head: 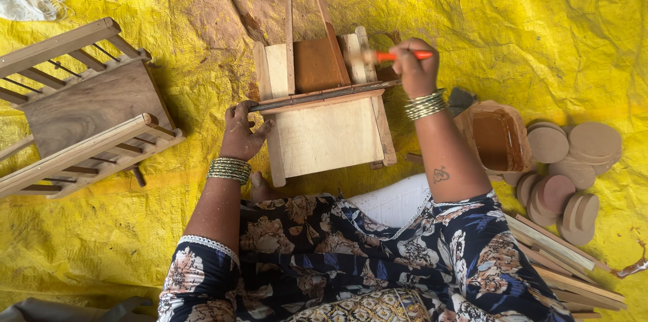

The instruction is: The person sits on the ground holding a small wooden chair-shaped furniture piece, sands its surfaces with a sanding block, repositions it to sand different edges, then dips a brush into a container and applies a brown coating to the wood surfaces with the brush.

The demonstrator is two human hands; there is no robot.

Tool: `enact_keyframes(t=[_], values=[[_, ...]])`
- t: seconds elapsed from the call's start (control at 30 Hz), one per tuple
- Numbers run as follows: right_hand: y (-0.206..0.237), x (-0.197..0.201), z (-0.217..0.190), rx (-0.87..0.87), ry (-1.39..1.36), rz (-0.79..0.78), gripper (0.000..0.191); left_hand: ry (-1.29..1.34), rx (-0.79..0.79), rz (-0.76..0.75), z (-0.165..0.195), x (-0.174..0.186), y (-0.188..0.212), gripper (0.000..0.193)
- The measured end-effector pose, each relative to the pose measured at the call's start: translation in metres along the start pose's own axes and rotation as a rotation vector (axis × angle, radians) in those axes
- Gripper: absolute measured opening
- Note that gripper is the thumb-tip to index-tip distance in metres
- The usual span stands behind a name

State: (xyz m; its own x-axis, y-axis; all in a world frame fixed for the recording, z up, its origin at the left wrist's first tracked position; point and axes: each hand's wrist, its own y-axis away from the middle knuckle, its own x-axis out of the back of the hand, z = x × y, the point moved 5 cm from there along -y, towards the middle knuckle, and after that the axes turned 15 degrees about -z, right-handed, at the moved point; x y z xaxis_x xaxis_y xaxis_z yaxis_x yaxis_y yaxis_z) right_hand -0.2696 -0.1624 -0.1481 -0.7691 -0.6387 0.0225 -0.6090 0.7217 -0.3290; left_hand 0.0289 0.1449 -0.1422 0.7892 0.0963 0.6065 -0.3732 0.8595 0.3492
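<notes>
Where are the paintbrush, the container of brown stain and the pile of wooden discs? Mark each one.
paintbrush [403,56], head view, on its orange handle beside the right hand.
container of brown stain [498,138], head view, on the brown inside.
pile of wooden discs [594,141], head view, on the top right disc.

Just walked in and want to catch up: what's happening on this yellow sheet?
A person sits on a yellow tarp, brushing brown stain onto a small wooden frame piece. The right hand holds an orange-handled brush over its upper part; the left hand steadies its left edge. A tub of brown stain and wooden discs lie to the right, a finished slatted wooden piece to the left.
</notes>
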Motion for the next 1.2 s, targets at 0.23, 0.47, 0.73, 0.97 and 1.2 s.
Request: enact_keyframes(t=[0.23, 0.47, 0.73, 0.97, 1.2], values=[[0.0, -0.044, -0.006, -0.07, 0.222, -0.275, 0.013, -0.03, -0.075, 0.021, 0.0, 0.001, 0.0, 0.066], [-0.003, 0.006, -0.011, -0.011, 0.095, -0.073, 0.018, -0.029, -0.062, 0.024, -0.001, -0.001, -0.001, 0.065], [-0.001, -0.042, -0.012, -0.095, 0.218, -0.244, 0.01, -0.004, -0.029, 0.0, 0.004, 0.0, 0.001, 0.066], [0.0, 0.022, -0.016, -0.213, -0.051, -0.138, 0.02, -0.016, -0.039, 0.014, 0.005, -0.002, 0.001, 0.066], [-0.003, 0.013, -0.013, -0.201, 0.189, 0.023, 0.02, -0.001, -0.03, 0.004, 0.006, -0.002, 0.001, 0.066]])
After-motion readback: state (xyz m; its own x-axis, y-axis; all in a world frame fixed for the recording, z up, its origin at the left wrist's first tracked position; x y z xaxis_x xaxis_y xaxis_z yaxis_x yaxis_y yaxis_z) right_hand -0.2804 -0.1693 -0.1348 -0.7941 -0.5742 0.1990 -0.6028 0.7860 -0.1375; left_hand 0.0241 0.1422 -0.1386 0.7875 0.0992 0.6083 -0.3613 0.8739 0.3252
